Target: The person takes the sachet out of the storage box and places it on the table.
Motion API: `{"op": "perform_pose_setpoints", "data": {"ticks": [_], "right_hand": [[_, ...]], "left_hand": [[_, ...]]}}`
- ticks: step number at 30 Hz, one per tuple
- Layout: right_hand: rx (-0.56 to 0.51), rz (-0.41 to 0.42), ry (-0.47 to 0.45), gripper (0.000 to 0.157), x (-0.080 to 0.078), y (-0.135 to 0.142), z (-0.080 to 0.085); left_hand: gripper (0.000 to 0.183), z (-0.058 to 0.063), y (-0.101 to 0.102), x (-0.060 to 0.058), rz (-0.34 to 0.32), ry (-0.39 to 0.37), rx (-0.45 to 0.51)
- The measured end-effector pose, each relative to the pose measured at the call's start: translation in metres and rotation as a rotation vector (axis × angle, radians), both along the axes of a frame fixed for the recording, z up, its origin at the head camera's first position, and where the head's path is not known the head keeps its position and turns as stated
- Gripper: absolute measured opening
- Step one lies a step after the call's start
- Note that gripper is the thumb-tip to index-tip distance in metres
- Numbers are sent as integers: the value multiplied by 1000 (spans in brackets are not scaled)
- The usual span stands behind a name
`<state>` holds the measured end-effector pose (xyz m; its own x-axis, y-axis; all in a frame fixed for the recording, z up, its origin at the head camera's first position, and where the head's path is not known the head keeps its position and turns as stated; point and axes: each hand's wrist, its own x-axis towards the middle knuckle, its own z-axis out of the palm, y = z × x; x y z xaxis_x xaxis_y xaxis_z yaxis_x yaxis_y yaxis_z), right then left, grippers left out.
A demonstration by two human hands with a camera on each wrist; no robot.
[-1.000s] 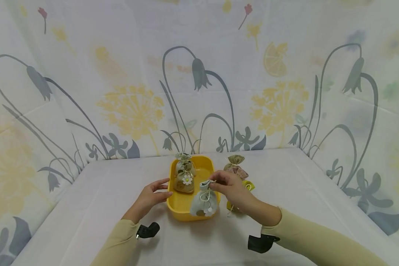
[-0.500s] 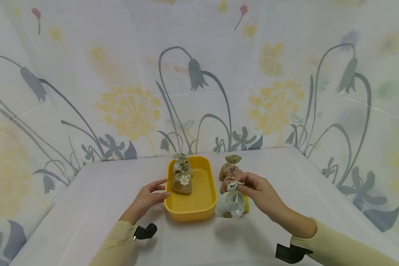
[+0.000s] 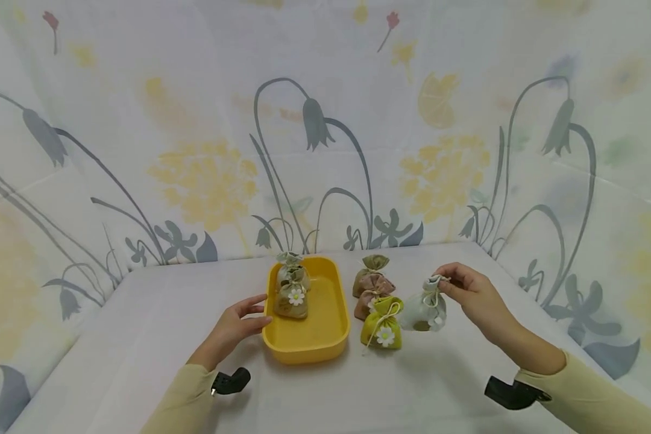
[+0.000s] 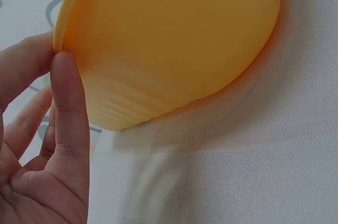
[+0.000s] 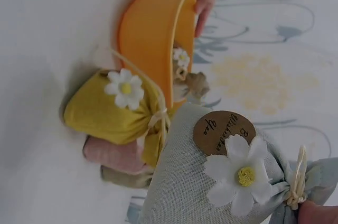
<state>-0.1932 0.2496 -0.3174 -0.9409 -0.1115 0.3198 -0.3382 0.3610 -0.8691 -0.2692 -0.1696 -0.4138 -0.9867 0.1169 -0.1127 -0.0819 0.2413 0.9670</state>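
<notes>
My right hand [image 3: 480,298] pinches a pale grey-blue drawstring pouch [image 3: 424,306] by its gathered neck, holding it raised to the right of the other pouches. A white flower and a round brown tag [image 5: 224,131] adorn this pouch in the right wrist view. My left hand [image 3: 233,328] touches the left rim of a yellow tub [image 3: 333,349], thumb and fingers spaced along it. Inside the tub stand a brown pouch [image 3: 292,306] with a white flower and, behind it, a pale pouch [image 3: 289,259]. Close to the held pouch is a yellow-green pouch [image 3: 380,331] with a white flower.
Behind the yellow-green pouch, a pinkish pouch [image 3: 373,289] and an olive-brown pouch [image 3: 375,262] line up right of the tub. A white cloth [image 3: 206,289] covers the table. A flower-printed sheet [image 3: 222,96] rises behind it.
My right hand has carried the pale pouch from over the tub's right front, past the row of pouches, to their right. The yellow-green pouch is uncovered. My left hand stays at the tub.
</notes>
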Motion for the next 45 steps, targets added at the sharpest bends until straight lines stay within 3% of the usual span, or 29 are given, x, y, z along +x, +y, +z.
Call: {"op": "perform_pose_setpoints", "data": {"ticks": [5, 15, 27, 36, 45], "right_hand": [[34, -41, 11, 20, -21, 12, -7], [47, -114, 17, 24, -72, 22, -18], [101, -143, -45, 23, -119, 18, -48], [97, -141, -91, 22, -131, 7, -67], [168, -148, -134, 35, -126, 17, -65]], "left_hand": [[57, -3, -3, 4, -1, -3, 18], [58, -2, -3, 0, -3, 0, 27], [56, -3, 1, -2, 9, -4, 31], [55, -1, 0, 0, 23, -6, -2], [55, -1, 0, -1, 23, -9, 0]]}}
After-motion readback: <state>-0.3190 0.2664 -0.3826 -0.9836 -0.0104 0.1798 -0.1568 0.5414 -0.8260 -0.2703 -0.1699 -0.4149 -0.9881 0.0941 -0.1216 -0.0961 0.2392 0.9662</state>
